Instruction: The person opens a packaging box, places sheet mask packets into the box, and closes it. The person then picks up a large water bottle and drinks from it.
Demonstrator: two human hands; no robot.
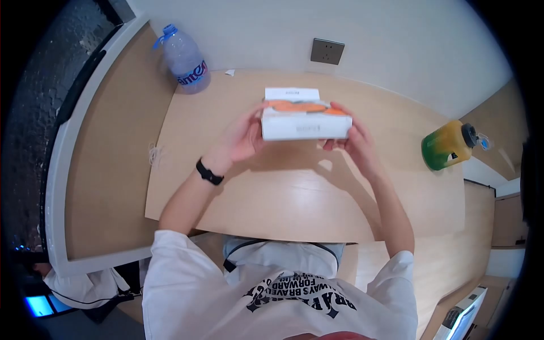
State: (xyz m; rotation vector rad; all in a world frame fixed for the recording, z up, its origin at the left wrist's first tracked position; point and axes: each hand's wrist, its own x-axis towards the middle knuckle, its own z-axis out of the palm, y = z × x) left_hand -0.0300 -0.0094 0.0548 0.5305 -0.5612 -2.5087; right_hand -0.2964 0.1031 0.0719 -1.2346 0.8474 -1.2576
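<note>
Both of my hands hold a white cardboard box point(306, 127) above the wooden table, its shadow falling below. Orange shapes cover its top, and small print on the side facing me is too blurred to read. My left hand point(245, 140) closes on the box's left end; a black band circles that wrist. Fingers and thumb of my right hand point(356, 140) grip the right end. Just behind the top, a white panel point(292, 93) with small print shows; whether it is a flap or a second box I cannot tell.
A large clear bottle point(187, 62) stands at the back left, with a thin white cord point(154, 154) nearer me. Toward the right is a yellow-green jug point(445, 148) with a black cap. The wall behind carries a socket point(327, 51). A light panel point(107, 147) borders the left side.
</note>
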